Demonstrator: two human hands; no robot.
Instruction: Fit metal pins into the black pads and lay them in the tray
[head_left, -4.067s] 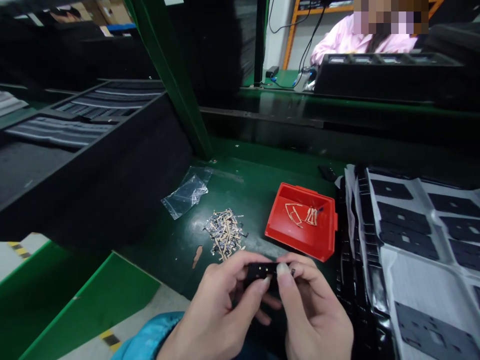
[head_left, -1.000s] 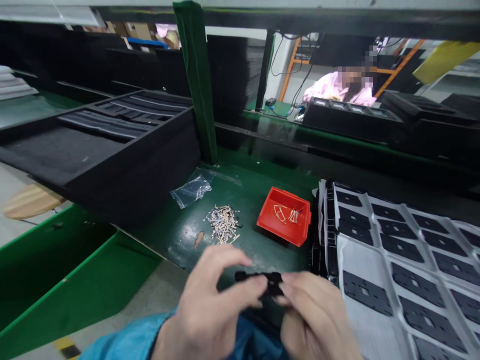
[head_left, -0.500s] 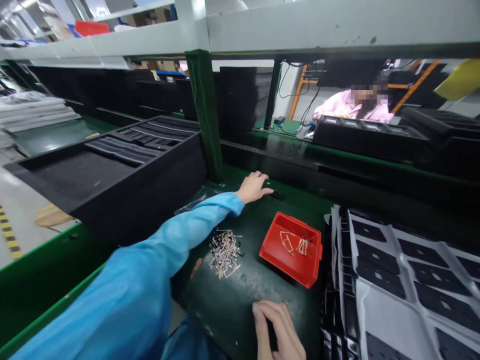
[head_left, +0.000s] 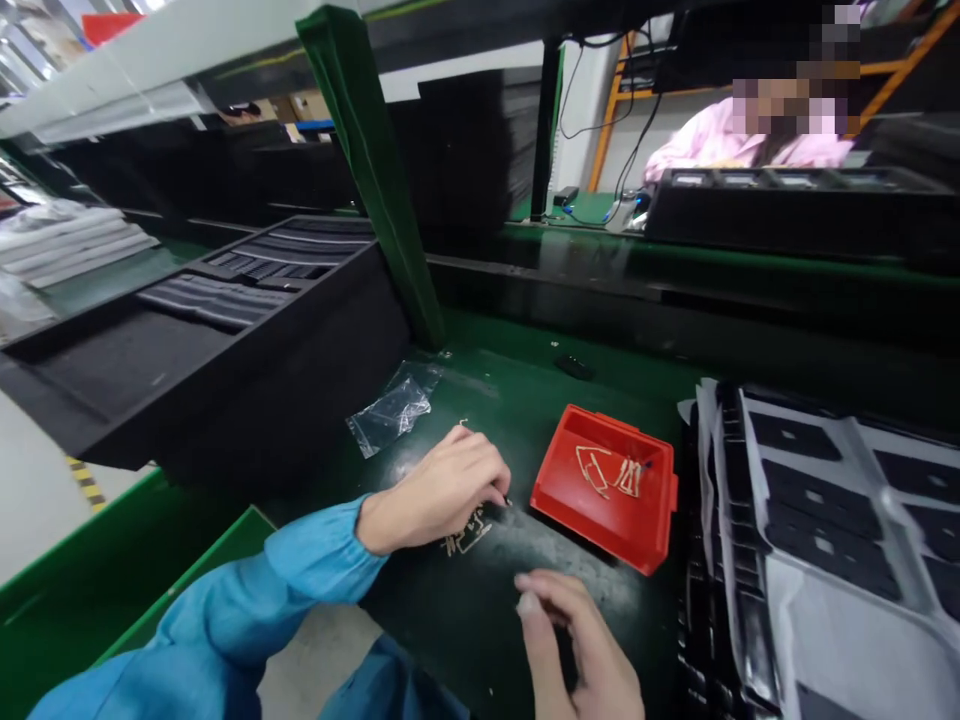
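Observation:
My left hand [head_left: 442, 487] is over a pile of small thin gold-coloured parts [head_left: 471, 532] on the dark green bench, covering much of it. Its fingers curl downward together, and their tips are partly hidden, so what they hold, if anything, does not show. Lower down, my right hand [head_left: 581, 645] hovers near the bench's front with thumb and forefinger tips pinched together. I cannot make out anything between them. Just beyond it lies a shallow red tray [head_left: 592, 520] with several thin gold-coloured pieces [head_left: 630, 477] inside.
A clear plastic bag [head_left: 397, 408] lies beside a large black foam box [head_left: 300, 370] on the left. A small black object [head_left: 574, 367] is behind the tray. Stacked trays of black flat parts [head_left: 817, 495] stand right. A green post [head_left: 375, 180] rises behind; a person in pink [head_left: 705, 140] sits across.
My left hand has come back from the small black object to the pile, and its spread fingers have curled. My right hand remains pinched near the front. The view has shifted and tilted.

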